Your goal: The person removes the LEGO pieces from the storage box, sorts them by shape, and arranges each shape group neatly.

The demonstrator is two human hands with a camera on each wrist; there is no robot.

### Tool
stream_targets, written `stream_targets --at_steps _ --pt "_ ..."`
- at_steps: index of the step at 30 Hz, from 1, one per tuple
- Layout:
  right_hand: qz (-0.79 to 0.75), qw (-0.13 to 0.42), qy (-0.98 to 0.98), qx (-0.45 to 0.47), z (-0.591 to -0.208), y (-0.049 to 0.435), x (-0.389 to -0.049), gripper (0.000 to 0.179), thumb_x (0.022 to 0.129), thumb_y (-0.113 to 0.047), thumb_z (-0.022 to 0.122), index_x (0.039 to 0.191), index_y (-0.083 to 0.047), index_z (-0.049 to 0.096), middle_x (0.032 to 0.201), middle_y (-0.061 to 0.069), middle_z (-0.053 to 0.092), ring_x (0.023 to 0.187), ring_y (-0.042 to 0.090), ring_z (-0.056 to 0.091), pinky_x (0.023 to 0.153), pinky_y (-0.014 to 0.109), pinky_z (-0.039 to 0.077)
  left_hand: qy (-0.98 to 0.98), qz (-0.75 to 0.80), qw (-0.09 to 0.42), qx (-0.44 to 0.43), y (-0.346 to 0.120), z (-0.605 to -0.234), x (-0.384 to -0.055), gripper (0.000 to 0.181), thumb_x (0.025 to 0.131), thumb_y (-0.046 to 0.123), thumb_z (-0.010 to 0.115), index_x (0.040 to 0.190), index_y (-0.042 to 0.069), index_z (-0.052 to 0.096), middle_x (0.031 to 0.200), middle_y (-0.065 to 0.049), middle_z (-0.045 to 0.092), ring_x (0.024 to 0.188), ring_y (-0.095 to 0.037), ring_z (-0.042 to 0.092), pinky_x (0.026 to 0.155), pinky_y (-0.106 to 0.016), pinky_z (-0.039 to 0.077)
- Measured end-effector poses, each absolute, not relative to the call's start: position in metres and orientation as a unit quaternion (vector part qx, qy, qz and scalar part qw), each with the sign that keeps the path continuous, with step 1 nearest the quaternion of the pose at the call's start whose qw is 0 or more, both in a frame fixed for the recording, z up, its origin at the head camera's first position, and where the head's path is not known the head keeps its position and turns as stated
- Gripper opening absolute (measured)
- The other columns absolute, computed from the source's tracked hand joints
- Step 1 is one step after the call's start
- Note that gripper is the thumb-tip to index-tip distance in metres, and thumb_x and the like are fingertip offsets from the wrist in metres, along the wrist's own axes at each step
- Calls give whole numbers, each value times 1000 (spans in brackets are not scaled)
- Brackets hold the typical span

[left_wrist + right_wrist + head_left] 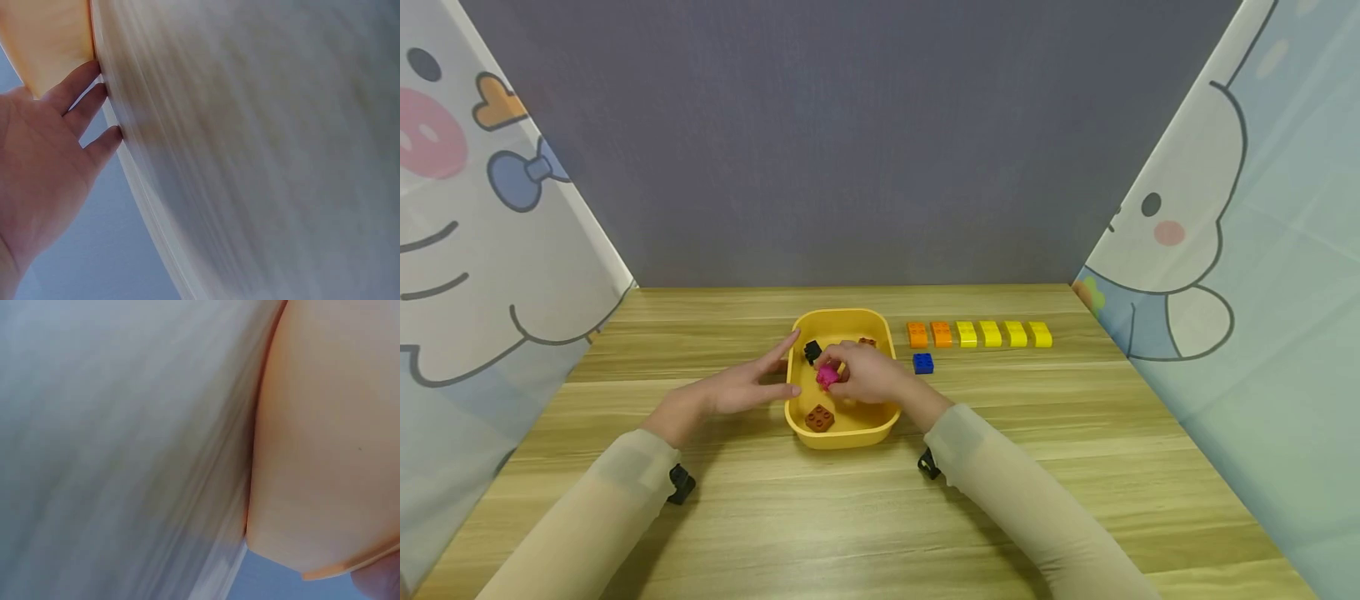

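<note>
A yellow plastic bin stands on the wooden table. Inside it, my right hand reaches over the right rim and pinches a bright pink toy brick between thumb and fingers. Around that hand in the bin lie a black brick, a brown brick near the front, and another brown brick partly covered at the back. My left hand is at the bin's left side, fingers extended along the wall. In the left wrist view, the left hand's fingers are spread beside the bin.
Right of the bin, two orange bricks and several yellow bricks form a row. A blue brick sits in front of the orange ones. A grey panel rises behind the table, and printed cartoon sheets flank it.
</note>
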State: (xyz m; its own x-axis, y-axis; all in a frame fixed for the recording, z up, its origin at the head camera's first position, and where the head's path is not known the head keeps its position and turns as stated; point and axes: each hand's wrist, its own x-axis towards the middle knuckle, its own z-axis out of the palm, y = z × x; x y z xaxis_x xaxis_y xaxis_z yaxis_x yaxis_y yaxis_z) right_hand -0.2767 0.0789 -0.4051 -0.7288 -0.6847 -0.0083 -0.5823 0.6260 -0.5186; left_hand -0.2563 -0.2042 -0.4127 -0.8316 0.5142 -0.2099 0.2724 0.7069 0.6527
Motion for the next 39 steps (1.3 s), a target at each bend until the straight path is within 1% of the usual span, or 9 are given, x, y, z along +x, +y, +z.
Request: stream_targets --at_steps 5,10,14,18,25,28,32,36,39 --pt "-388 115 859 -312 -406 81 -276 35 98 -5 80 129 -15 67 126 6 69 99 16 74 87 26 64 901 320 195 218 -204 -413 -257 99 106 65 59 176 43 -8 175 -27 36 160 -56 36 126 -82 24" --pt "-511 135 803 -275 -405 86 -274 38 98 1 77 131 -11 64 131 11 65 100 18 76 87 28 66 902 318 196 216 -205 -412 -257 99 106 65 60 176 43 -8 175 -26 36 160 -56 36 127 -82 23" --pt "-554 125 776 -273 -404 90 -274 39 98 2 77 133 -9 61 134 15 68 103 18 76 89 29 66 902 317 195 217 -205 -412 -257 99 106 66 59 176 44 -8 175 -27 36 160 -56 36 127 -81 23" --pt "-592 115 750 -274 -403 93 -274 38 99 2 77 132 -5 60 131 20 71 104 18 76 89 30 66 901 322 197 216 -205 -413 -258 100 106 66 59 175 45 -9 176 -28 34 160 -57 35 127 -81 23" --pt "-586 52 754 -291 -396 103 -275 36 99 -6 80 131 -4 63 121 16 71 102 19 70 85 25 61 902 318 195 216 -203 -413 -258 100 106 67 59 176 44 -8 176 -27 35 160 -57 35 127 -81 24" --pt "-578 12 759 -301 -392 113 -278 41 98 -5 81 136 0 66 114 16 70 97 20 68 84 29 60 903 317 193 217 -201 -412 -258 100 105 66 60 176 43 -8 176 -27 34 160 -57 35 127 -81 23" --pt "-564 -27 768 -304 -389 137 -281 43 97 -3 80 138 0 70 110 15 70 95 19 67 84 31 60 904 316 192 216 -200 -411 -258 101 105 66 61 176 43 -8 176 -27 35 160 -56 35 128 -80 22" --pt "-550 -35 786 -279 -390 168 -280 40 97 -4 81 136 -4 73 116 17 71 97 19 67 83 27 59 904 316 192 215 -201 -412 -258 101 105 66 61 176 44 -8 176 -27 35 161 -55 35 129 -80 22" --pt "-547 -17 799 -250 -393 192 -279 41 99 -6 81 139 -6 72 124 20 72 101 19 70 82 23 62 904 314 190 218 -203 -412 -258 101 106 66 60 176 43 -8 176 -28 34 161 -55 35 128 -80 22"
